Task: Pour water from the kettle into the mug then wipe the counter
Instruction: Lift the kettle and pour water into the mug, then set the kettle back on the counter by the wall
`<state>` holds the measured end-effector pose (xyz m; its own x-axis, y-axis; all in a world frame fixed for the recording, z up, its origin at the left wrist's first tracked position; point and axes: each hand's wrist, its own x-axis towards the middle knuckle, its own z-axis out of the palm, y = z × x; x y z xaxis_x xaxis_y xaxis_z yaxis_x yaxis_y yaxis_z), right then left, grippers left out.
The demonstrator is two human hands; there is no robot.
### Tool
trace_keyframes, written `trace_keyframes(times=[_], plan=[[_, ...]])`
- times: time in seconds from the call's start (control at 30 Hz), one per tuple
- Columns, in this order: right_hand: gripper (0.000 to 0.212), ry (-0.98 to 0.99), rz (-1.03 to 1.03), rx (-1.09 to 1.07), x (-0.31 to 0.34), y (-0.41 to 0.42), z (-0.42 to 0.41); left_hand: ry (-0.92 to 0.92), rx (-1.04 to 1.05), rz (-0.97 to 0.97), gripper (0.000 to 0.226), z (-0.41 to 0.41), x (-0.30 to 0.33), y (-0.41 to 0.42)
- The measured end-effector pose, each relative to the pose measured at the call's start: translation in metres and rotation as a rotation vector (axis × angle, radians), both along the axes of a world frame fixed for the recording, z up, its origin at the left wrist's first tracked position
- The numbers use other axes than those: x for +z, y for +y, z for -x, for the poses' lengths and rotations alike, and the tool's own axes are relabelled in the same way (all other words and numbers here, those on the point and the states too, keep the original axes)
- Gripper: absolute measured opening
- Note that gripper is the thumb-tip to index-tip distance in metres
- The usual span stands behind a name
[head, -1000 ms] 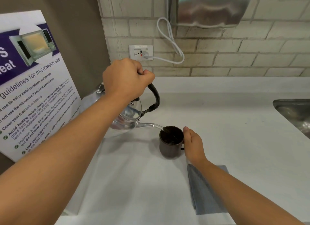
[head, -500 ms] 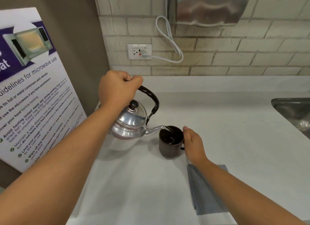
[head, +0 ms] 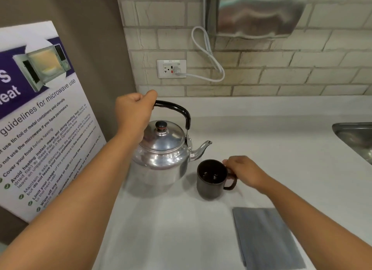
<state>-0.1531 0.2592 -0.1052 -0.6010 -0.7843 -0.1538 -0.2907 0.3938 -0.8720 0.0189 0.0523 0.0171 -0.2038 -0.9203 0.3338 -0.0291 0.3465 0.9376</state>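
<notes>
Left hand (head: 133, 110): fingers curled into a fist around the black handle (head: 175, 108) of the kettle, thumb on top, grip at the handle's left end.
Right hand (head: 244, 170): fingertips bent against the top of the mug's handle (head: 231, 184) by the rim; whether they pinch it or only rest on it cannot be told.

Kettle (head: 161, 157): 1, polished metal, upright, lid on with dark knob (head: 161, 125), spout (head: 202, 149) pointing right toward the mug. Appears to sit on the counter; contact at its base is not certain.
Mug (head: 211, 179): 1, dark brown, upright on the counter just right of the kettle, below the spout tip, apart from it. Dark inside with small glints.
Cloth (head: 265, 237): 1, grey, folded flat, near the mug on its near right side, partly under the right forearm.
Counter (head: 271, 133): pale, matte.
Sink (head: 354, 137): metal, at the right edge.
Poster (head: 40, 116): microwave guidelines, leaning at left.
Outlet (head: 171, 69): on the brick wall, 1 white cord (head: 209, 54) plugged in.
</notes>
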Motion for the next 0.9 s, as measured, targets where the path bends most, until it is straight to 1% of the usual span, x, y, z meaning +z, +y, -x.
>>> trace_keyframes(times=[0.07,0.17,0.27,0.37,0.43,0.5,0.6,0.73,0.9], plan=[[0.037,0.103,-0.002,0.009,0.025,-0.011,0.005,0.034,0.021,-0.037,0.032,0.002,-0.001,-0.008],[0.036,0.16,0.146,0.009,0.069,-0.038,0.0,0.065,0.042,-0.081,0.026,0.007,-0.005,-0.019],[0.038,0.265,0.283,0.036,0.106,-0.073,-0.011,0.096,0.03,-0.102,0.033,0.016,-0.014,-0.029],[0.037,0.414,0.309,0.047,0.12,-0.109,-0.019,0.092,0.03,-0.103,0.039,0.028,-0.028,-0.042],[0.033,0.49,0.323,0.076,0.119,-0.129,-0.024,0.084,0.038,-0.122,0.039,0.035,-0.038,-0.051],[0.026,0.534,0.343,0.13,0.111,-0.147,-0.025,0.07,0.058,-0.139,0.033,0.043,-0.047,-0.06],[0.028,0.623,0.306,0.2,0.091,-0.165,-0.02,0.045,0.073,-0.151,0.031,0.052,-0.06,-0.071],[0.024,0.632,0.259,0.242,0.068,-0.176,-0.007,-0.005,0.082,-0.17,0.039,0.059,-0.075,-0.084],[0.023,0.62,0.254,0.273,0.052,-0.182,0.002,-0.022,0.098,-0.189,0.041,0.063,-0.088,-0.091]])
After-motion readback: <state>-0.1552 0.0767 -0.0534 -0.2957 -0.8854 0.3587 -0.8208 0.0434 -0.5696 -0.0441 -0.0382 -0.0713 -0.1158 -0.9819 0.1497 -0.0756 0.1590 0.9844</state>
